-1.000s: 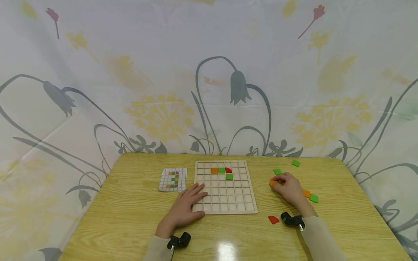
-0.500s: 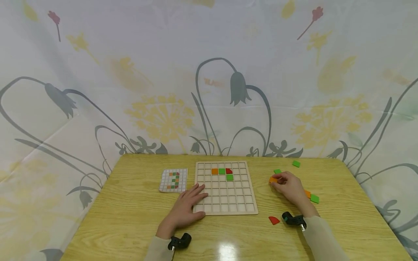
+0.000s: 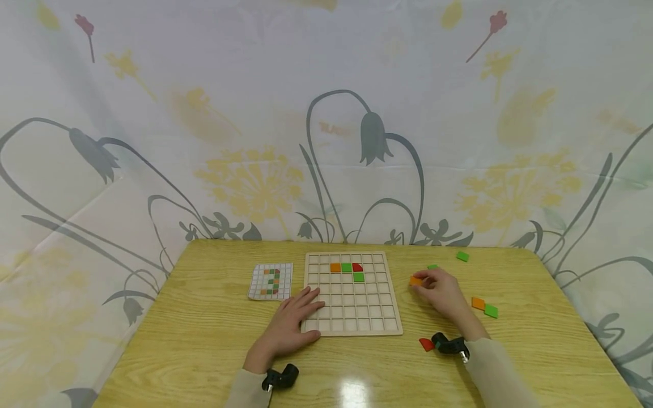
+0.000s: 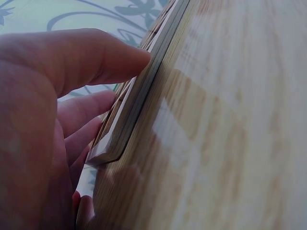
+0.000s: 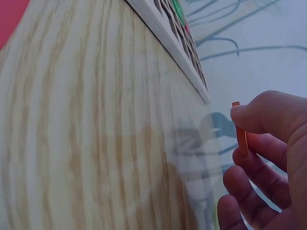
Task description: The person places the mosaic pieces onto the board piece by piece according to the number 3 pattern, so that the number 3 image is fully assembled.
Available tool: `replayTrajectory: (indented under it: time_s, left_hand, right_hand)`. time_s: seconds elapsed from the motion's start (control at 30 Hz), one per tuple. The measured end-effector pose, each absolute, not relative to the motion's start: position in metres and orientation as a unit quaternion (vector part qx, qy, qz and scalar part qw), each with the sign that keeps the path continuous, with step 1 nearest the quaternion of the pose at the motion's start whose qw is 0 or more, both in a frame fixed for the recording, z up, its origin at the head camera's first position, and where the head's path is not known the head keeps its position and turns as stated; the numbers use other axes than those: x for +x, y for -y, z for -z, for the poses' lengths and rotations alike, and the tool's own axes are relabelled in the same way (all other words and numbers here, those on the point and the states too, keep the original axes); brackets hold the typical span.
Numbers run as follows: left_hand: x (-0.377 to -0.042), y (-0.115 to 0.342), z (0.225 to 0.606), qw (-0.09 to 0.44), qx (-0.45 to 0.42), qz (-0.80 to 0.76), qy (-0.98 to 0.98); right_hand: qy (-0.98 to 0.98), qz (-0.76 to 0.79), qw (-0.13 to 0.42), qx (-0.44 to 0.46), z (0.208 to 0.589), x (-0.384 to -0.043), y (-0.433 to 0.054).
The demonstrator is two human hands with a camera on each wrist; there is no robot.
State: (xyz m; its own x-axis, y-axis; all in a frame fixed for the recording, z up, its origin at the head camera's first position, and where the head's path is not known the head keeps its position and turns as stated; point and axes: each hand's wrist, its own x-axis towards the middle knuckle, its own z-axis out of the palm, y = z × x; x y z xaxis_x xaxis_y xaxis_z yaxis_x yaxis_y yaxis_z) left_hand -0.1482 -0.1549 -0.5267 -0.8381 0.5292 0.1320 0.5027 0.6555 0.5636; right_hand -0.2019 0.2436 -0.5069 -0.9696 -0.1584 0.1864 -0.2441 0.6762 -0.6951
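Observation:
My right hand [image 3: 442, 292] pinches an orange square tile [image 3: 415, 280] between thumb and fingers, right of the board. In the right wrist view that orange tile [image 5: 241, 129] shows edge-on, held up off the tabletop. My left hand [image 3: 291, 323] rests with fingers spread on the lower left corner of the wooden grid board [image 3: 362, 331]; its thumb [image 4: 129, 64] lies at the board's near edge in the left wrist view. Set in the board's upper cells are an orange tile [image 3: 335, 267], a green tile [image 3: 346, 267], a red quarter-round tile [image 3: 357, 267] and a second green tile [image 3: 359, 277].
A pattern card [image 3: 257, 283] with coloured squares lies left of the board. Loose on the right are green tiles [image 3: 462, 256], one partly behind the right hand, and an orange tile [image 3: 478, 303] touching a green one [image 3: 491, 310]. A red quarter-round piece [image 3: 425, 344] lies beside the right wrist camera.
My right hand has lifted the orange tile and moved a little left toward the board, uncovering the orange tile behind it. The left hand stays in place.

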Motion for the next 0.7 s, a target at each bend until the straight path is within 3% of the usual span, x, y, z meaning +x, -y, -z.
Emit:
replayTrajectory:
  time_s: [0.23, 0.7]
  left_hand:
    - [-0.149, 0.154, 0.526, 0.020, 0.286, -0.299, -0.910]
    - [-0.148, 0.155, 0.526, 0.019, 0.287, -0.302, -0.909]
  right_hand:
    - [0.909, -0.389, 0.067, 0.135, 0.505, -0.202, -0.231]
    - [0.910, -0.379, 0.024, 0.168, 0.507, -0.199, -0.195]
